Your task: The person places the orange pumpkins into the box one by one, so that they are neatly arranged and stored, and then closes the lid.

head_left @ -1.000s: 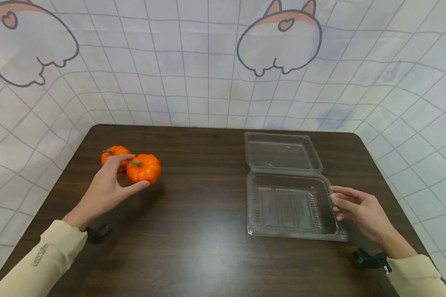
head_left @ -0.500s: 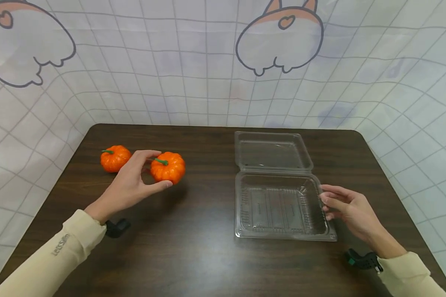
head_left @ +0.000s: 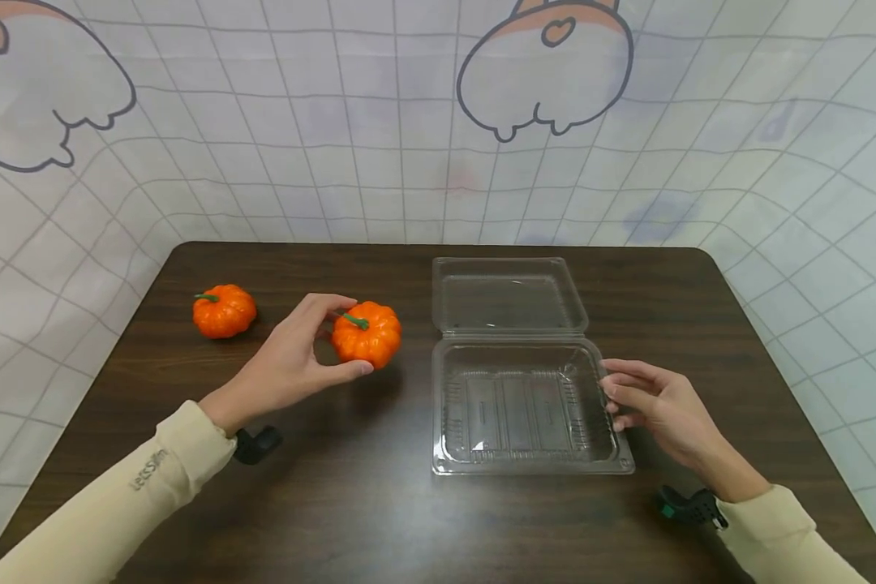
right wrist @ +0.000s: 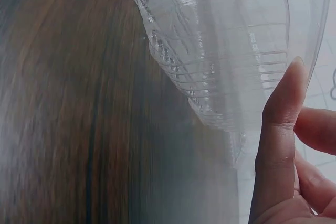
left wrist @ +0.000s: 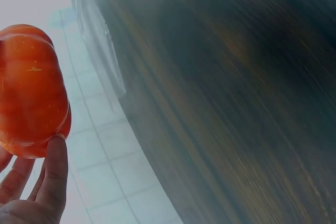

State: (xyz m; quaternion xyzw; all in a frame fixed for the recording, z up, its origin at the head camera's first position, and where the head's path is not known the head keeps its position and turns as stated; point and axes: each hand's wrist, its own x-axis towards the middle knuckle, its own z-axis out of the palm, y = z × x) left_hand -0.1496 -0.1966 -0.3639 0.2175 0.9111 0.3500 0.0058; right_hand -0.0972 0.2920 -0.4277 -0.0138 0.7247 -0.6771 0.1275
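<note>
My left hand (head_left: 292,357) holds a small orange pumpkin (head_left: 371,336) between thumb and fingers, its green stem toward the hand. A shadow lies under it, and the left wrist view has the same pumpkin (left wrist: 31,93) above the tabletop. To the right is a clear plastic clamshell box (head_left: 438,405), its lid (head_left: 511,304) folded back toward the wall. My right hand (head_left: 664,405) pinches the box's right rim; in the right wrist view the thumb (right wrist: 281,114) lies against the clear wall. Nothing is visible inside the box.
A second orange pumpkin (head_left: 224,311) sits at the back left of the dark wooden table (head_left: 380,519). Behind and beside the table hangs a white gridded sheet (head_left: 299,146) with cartoon prints.
The left hand has carried its pumpkin rightward, away from the second one. The right hand and the clamshell box have shifted left together, narrowing the gap between box and held pumpkin.
</note>
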